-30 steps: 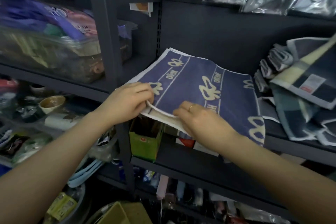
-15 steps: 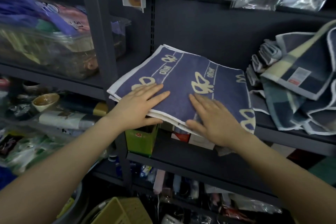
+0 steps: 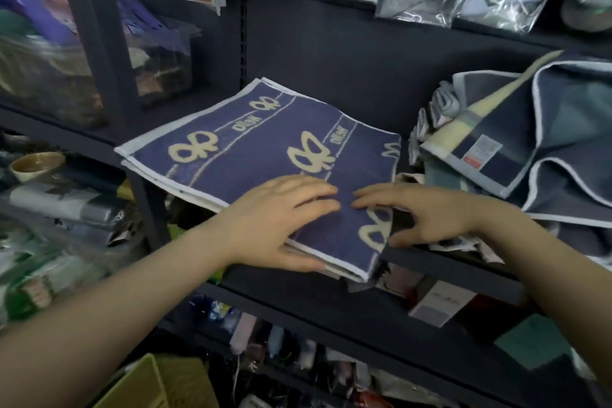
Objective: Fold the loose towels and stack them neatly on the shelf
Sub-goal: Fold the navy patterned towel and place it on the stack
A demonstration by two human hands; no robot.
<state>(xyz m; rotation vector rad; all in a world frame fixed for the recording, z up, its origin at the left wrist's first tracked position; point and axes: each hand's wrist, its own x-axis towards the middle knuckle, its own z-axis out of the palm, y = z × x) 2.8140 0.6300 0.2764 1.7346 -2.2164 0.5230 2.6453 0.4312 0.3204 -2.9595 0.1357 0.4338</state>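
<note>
A folded navy towel (image 3: pixel 251 156) with cream bow motifs lies on the dark shelf (image 3: pixel 440 262), its near corner overhanging the edge. The left hand (image 3: pixel 278 225) and right hand (image 3: pixel 427 212) rest flat on it, fingers extended, gripping nothing. Loose plaid towels (image 3: pixel 536 142) are heaped just beside it on the right.

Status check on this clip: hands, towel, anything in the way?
Left hand and right hand flat on folded blue towel. Towel on shelf, near corner overhanging. Loose plaid towels crowd the right.
</note>
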